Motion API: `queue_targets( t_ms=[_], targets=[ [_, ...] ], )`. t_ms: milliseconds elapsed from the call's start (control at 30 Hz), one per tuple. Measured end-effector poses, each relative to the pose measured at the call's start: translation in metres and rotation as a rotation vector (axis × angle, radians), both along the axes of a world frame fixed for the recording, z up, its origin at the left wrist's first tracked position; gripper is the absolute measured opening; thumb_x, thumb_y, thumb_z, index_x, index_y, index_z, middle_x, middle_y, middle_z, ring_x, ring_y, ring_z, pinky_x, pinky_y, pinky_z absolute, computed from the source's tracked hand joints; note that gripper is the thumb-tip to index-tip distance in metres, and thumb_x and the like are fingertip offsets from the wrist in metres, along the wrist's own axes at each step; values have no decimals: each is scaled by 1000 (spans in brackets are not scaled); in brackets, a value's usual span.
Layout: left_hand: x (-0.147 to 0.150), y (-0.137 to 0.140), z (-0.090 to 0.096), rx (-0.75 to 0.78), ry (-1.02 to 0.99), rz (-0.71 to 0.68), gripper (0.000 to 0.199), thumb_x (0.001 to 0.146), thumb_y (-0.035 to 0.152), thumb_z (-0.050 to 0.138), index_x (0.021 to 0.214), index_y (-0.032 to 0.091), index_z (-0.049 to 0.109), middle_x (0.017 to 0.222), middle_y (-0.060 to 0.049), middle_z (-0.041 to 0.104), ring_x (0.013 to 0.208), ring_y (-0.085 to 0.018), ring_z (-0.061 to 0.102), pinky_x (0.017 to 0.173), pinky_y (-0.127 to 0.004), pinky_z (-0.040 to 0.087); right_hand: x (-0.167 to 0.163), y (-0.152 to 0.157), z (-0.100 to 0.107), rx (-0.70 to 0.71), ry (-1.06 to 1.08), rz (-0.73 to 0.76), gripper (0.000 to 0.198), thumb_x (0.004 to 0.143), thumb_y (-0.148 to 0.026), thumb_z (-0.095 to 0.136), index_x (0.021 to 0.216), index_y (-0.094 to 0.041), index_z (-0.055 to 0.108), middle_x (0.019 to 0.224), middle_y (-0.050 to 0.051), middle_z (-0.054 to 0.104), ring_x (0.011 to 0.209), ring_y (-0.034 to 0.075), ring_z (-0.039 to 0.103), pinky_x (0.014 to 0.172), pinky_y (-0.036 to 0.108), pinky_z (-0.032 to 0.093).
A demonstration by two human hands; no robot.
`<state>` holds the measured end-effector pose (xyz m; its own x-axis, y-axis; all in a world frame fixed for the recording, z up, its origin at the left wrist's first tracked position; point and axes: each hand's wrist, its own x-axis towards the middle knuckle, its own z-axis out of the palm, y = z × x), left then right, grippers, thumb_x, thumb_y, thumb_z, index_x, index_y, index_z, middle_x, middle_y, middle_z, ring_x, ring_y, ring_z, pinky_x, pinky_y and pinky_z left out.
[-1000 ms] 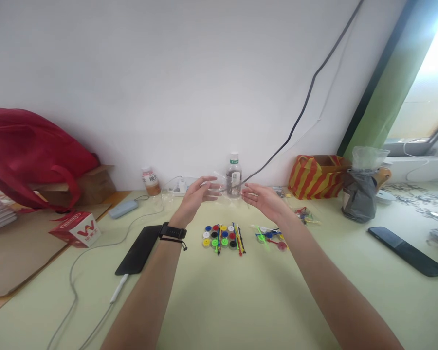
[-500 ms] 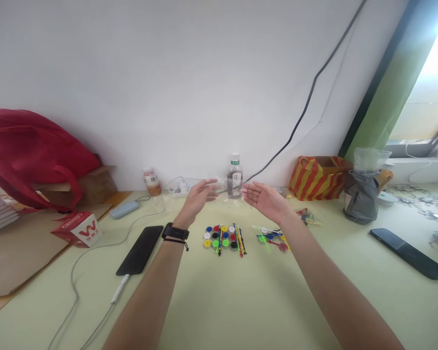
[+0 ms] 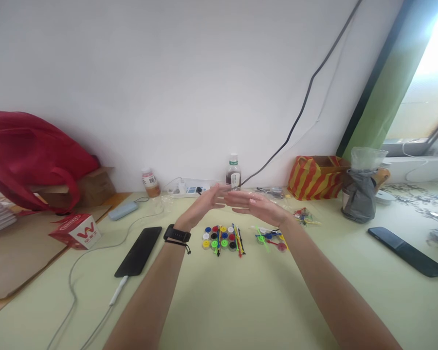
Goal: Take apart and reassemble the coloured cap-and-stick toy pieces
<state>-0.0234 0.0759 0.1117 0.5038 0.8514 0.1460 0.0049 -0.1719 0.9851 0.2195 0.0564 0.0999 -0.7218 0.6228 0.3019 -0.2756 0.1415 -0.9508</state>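
My left hand (image 3: 203,206) and my right hand (image 3: 258,206) are raised over the table, fingers stretched out towards each other and overlapping in view. Nothing shows in either hand; whether the fingertips touch I cannot tell. Below them lie rows of small coloured round pieces (image 3: 224,243) in blue, red, yellow, white, green and black. Thin coloured plastic sticks (image 3: 238,243) lie across and beside these rows. Near my right wrist is a loose cluster of sticks and round pieces (image 3: 270,237). Behind the fingers stands a dark drink bottle (image 3: 234,171), its lower part covered.
At left are a black phone (image 3: 138,252) on a cable, a red-and-white box (image 3: 76,231), a grey-blue case (image 3: 123,211) and a red bag (image 3: 32,155). At right are a striped bag (image 3: 310,179), a grey bag (image 3: 359,194) and a dark flat device (image 3: 409,251).
My hands have come together from either side, so the gap between the fingers has closed in view and they now cover the bottle's lower part. The pieces on the table look unmoved.
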Motion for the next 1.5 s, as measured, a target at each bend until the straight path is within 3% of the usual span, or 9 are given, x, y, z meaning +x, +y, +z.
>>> queue_targets(
  t_ms=[233,400,533,667,767,1000,1233,1367,1500],
  targets=[
    [6,4,-5,50,72,79,69,98,71,33,145,25,54,144,-13,60,130,-33,58,106,-48,46,1,-4,5,-52,-28,105,77,91,-71,52,158,-37,33,163,5,39,151,29,32,121,54,23],
    [13,-8,1,647,365,545,60,102,56,43,154,25,39,148,-13,55,138,-31,48,116,-51,34,4,0,2,-178,-2,45,68,99,-71,34,157,-36,36,162,4,40,148,28,39,122,53,23],
    [24,-25,10,1034,562,378,70,94,52,62,154,25,38,151,-11,50,145,-31,37,120,-49,31,3,0,4,-290,-24,-47,72,99,-74,24,142,-28,57,155,7,51,142,30,47,120,52,29],
    [42,-39,6,1148,733,254,104,73,61,80,157,23,31,159,-14,40,150,-41,23,121,-55,26,-1,-1,9,-396,-55,-65,78,97,-77,24,119,-17,70,133,15,67,122,32,62,113,51,40],
    [55,-43,-4,1171,785,241,112,64,56,87,154,18,32,154,-17,44,145,-43,28,120,-57,25,-3,-4,13,-436,-41,-59,72,98,-74,29,110,-17,70,115,13,75,108,29,69,106,50,48],
    [51,-35,-16,1094,888,303,81,72,26,73,145,18,40,130,-14,59,122,-37,50,105,-51,38,0,-8,19,-337,-157,-136,50,96,-62,53,116,-19,69,109,11,76,104,27,71,100,45,54],
    [9,-6,-24,858,980,353,84,77,44,74,150,22,39,122,-13,63,114,-36,58,95,-46,45,23,0,18,117,-705,-659,36,93,-50,61,81,-17,68,88,10,76,79,17,68,69,26,52],
    [-13,7,-28,705,960,327,82,78,53,72,149,24,40,113,-8,64,102,-31,62,89,-42,46,28,3,3,150,-1413,-361,32,77,-40,74,58,-16,64,72,9,74,70,20,68,61,27,48],
    [-23,11,-29,590,961,284,83,74,61,72,143,22,47,108,-7,64,94,-29,63,78,-37,46,11,4,-13,76,-1589,-233,23,54,-24,86,51,-15,64,62,9,71,67,25,70,60,30,50]
  ],
)
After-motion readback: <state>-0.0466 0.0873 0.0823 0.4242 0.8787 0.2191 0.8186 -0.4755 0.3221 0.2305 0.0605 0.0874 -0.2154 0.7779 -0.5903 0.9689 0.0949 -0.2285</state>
